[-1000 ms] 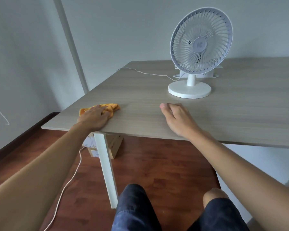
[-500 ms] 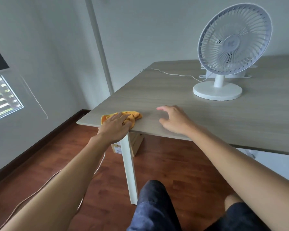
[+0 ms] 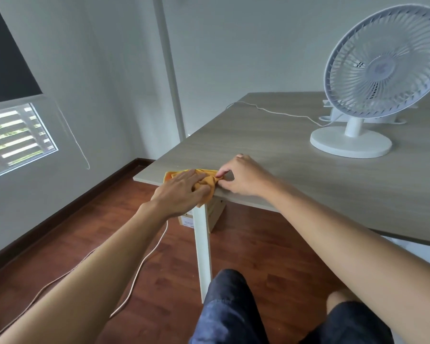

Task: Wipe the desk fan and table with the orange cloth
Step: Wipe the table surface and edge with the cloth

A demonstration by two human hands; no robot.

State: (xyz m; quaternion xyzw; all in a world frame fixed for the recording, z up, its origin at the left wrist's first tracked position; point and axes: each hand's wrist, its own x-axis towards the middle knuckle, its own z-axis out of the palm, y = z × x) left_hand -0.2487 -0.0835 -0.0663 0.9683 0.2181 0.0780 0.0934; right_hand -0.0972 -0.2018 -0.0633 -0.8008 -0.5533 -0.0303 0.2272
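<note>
Cloth (image 3: 204,178) at table (image 3: 296,184) near-left corner, fan (image 3: 372,95) far right

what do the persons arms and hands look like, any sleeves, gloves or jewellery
Both forearms are bare for their whole visible length, with no sleeve in view. The left hand and right hand wear no gloves, and no ring, watch or bracelet shows at fingers or wrists. The only clothing in view is dark blue shorts over the knees.
</note>
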